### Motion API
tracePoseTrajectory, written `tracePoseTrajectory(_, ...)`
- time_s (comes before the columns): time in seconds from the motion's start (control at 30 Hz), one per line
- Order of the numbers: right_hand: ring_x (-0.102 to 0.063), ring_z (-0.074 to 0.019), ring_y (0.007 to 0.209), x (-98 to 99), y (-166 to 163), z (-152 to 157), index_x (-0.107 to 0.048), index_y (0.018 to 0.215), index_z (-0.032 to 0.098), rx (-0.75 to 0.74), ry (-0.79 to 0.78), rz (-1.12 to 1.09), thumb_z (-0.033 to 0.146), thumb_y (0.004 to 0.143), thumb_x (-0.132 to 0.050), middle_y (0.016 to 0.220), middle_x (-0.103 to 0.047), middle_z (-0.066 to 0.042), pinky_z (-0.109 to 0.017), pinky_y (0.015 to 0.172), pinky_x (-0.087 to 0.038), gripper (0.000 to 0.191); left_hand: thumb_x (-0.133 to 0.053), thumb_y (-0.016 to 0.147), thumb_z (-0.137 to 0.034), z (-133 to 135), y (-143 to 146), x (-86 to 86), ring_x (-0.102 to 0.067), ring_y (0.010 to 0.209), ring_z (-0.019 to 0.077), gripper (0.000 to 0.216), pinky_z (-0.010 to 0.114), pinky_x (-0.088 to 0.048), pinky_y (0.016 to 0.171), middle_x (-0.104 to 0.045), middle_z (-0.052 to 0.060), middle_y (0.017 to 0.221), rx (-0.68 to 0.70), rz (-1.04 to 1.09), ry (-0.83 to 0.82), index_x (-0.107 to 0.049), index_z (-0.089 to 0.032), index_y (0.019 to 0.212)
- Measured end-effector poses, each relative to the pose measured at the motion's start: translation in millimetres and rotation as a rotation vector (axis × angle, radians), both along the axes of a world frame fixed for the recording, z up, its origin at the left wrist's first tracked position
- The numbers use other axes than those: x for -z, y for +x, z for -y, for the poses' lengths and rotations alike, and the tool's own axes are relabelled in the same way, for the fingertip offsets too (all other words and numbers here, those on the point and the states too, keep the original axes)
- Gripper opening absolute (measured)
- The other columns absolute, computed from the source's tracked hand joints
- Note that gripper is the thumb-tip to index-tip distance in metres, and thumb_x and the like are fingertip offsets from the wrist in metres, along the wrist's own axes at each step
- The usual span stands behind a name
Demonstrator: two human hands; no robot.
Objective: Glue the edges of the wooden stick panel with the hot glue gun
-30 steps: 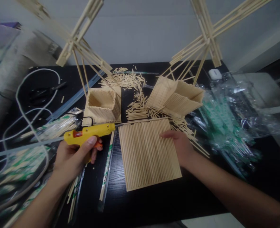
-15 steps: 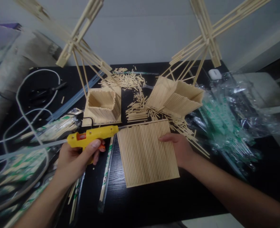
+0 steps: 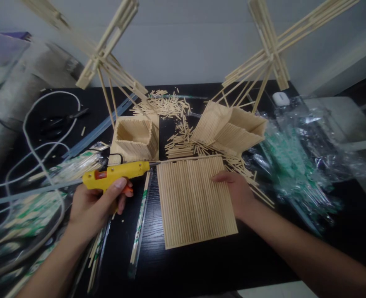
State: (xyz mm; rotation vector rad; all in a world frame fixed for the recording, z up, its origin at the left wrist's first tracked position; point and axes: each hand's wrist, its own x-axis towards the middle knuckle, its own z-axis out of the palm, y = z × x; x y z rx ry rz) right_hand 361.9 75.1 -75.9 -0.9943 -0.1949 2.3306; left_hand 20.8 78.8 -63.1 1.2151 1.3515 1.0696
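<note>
My left hand is closed round the handle of a yellow glue gun, its fingers at the orange trigger. The gun's metal nozzle points right, at the top left corner of a square panel made of thin wooden sticks laid side by side. My right hand grips this panel by its right edge, thumb on top, the other fingers hidden beneath. A single stick runs along the panel's top edge. A pale glue stick trails from the back of the gun.
Behind stand two stick-built models with open boxes, one left and one right. Cut stick pieces lie between them. Wrapped stick bundles and a white cable are at left, plastic wrappers and a white case at right.
My left hand has drawn the glue gun slightly left, so less of its nozzle overlaps the panel's top edge. The panel, in my right hand, sits slightly farther right.
</note>
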Motion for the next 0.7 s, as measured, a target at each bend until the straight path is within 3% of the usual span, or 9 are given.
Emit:
tracePoseTrajectory(0.33, -0.084, -0.0413, 0.112, 0.5, -3, 3, -0.084, 0.116, 0.015, -0.035, 0.027, 0.021, 0.034, 0.069, -0.080, 0.094, -0.088, -0.014, -0.056, 0.111, -0.061, 0.051, -0.090, 0.094, -0.050, 1, 5, -5.9, -0.062, 0.036, 0.0159, 0.036, 0.027, -0.050, 0.033, -0.081, 0.006, 0.066, 0.067, 0.001, -0.023, -0.084, -0.019, 0.077)
tracePoseTrajectory(0.7, -0.083, -0.0426, 0.115, -0.7, -5, 4, -0.086, 0.103, 0.019, -0.031, 0.024, 0.081, 0.035, 0.063, -0.084, 0.097, -0.089, -0.013, -0.056, 0.112, -0.060, 0.044, -0.090, 0.089, -0.040, 4, 8, -7.9, -0.062, 0.038, 0.0164, 0.025, 0.027, -0.051, 0.035, -0.079, 0.005, 0.065, 0.071, -0.039, -0.027, -0.083, -0.019, 0.078)
